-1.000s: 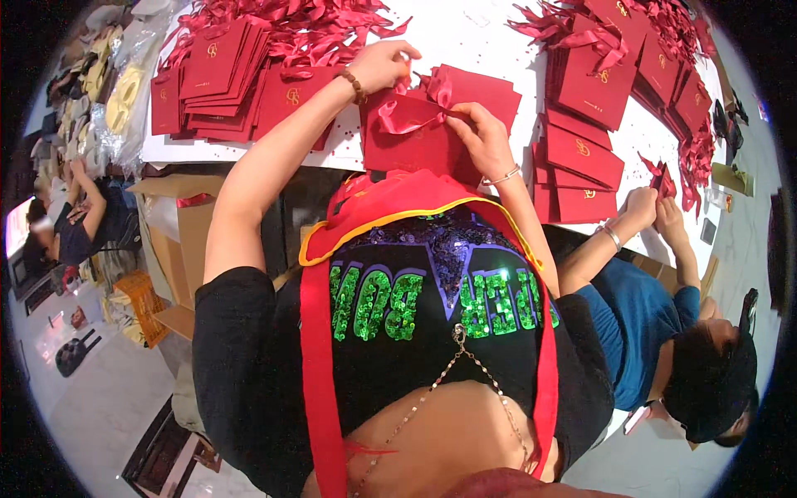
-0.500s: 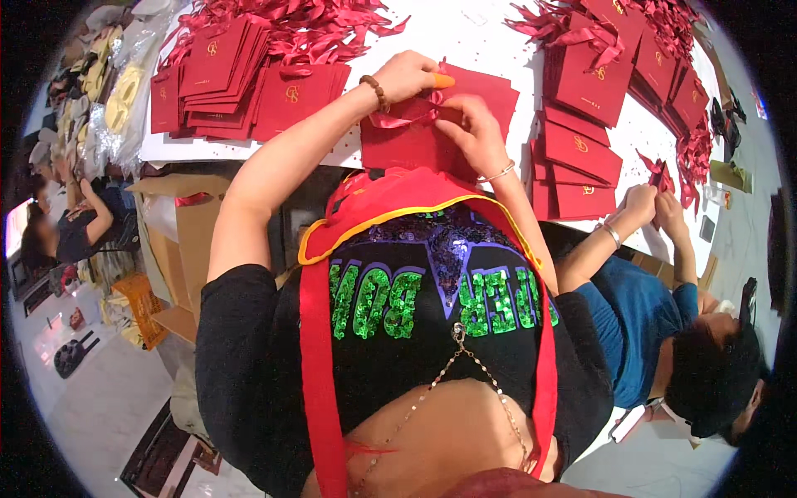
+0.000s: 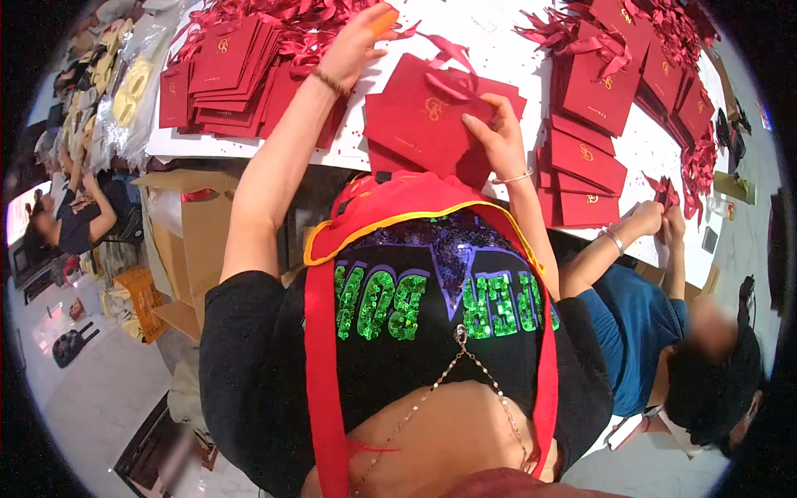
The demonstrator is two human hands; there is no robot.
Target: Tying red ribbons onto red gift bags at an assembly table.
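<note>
In my right hand (image 3: 498, 137) is a red paper gift bag (image 3: 419, 116) with gold print, pinched at its right edge between thumb and fingers. A shiny red ribbon (image 3: 452, 62) loops up from its top. Under it, more red bags (image 3: 498, 98) lie on the white table. My left hand (image 3: 357, 51), with an orange cover on one finger, is raised to the left with fingers stretched, apart from that bag. It is close to a heap of red ribbons (image 3: 320, 21) above a fanned stack of red bags (image 3: 231, 62).
To the right stand more stacked red bags (image 3: 594, 104) with ribbons. A co-worker in a blue shirt (image 3: 627, 332) sits at the right table edge, hands on a red ribbon. An opened cardboard box (image 3: 203, 241) stands below the table at left, near an orange crate (image 3: 141, 307).
My left hand has let go of the ribbon and moved up and left. The bag in my right hand is now tilted with its printed face showing.
</note>
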